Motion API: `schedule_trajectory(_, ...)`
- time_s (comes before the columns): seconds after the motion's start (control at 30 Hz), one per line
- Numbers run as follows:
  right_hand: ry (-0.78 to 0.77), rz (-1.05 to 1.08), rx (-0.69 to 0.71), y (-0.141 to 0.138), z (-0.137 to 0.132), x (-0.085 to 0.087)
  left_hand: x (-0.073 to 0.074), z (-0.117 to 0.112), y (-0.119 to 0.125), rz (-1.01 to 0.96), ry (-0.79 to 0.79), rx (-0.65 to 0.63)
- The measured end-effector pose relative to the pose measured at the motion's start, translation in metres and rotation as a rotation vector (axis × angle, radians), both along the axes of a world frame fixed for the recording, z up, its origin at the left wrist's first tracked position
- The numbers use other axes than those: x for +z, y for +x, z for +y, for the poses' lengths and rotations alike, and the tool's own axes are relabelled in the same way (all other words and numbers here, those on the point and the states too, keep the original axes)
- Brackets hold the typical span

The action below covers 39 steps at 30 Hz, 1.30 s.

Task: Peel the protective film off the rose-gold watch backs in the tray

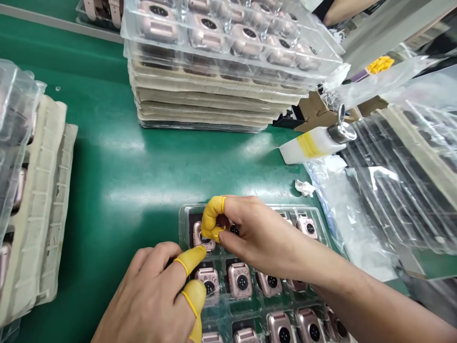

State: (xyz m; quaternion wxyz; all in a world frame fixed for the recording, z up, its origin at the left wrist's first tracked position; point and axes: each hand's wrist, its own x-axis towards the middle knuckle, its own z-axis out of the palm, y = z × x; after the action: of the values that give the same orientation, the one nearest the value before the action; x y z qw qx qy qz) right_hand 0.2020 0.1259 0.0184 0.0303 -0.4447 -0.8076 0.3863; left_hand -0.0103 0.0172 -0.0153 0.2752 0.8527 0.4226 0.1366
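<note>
A clear plastic tray lies on the green table in front of me, its pockets filled with several rose-gold watch cases. My right hand, yellow cots on thumb and forefinger, pinches at the watch case in the tray's far left pocket. My left hand, also with yellow finger cots, rests curled on the tray's left edge, its fingertips by a second watch case. Whether the right fingers have lifted the case I cannot tell.
A tall stack of filled trays stands at the back. More trays pile up at the left. A white squeeze bottle with yellow tape lies at the right, beside plastic bags and a scrap of white paper.
</note>
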Motion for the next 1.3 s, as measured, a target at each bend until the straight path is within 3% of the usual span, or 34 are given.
schedule_trajectory(0.3,0.006,0.019,-0.020,0.000,-0.003,-0.003,0.001,0.001,0.002,-0.014,-0.008,0.037)
schedule_trajectory(0.67,0.039,0.024,0.007,-0.001,-0.003,-0.002,-0.012,-0.001,-0.003,-0.101,0.047,0.017)
schedule_trajectory(1.0,0.048,0.013,-0.004,-0.003,-0.003,-0.003,-0.009,-0.003,-0.003,-0.104,0.071,0.019)
schedule_trajectory(1.3,0.067,-0.025,-0.009,-0.004,-0.005,-0.006,-0.013,0.002,0.010,-0.134,0.168,0.110)
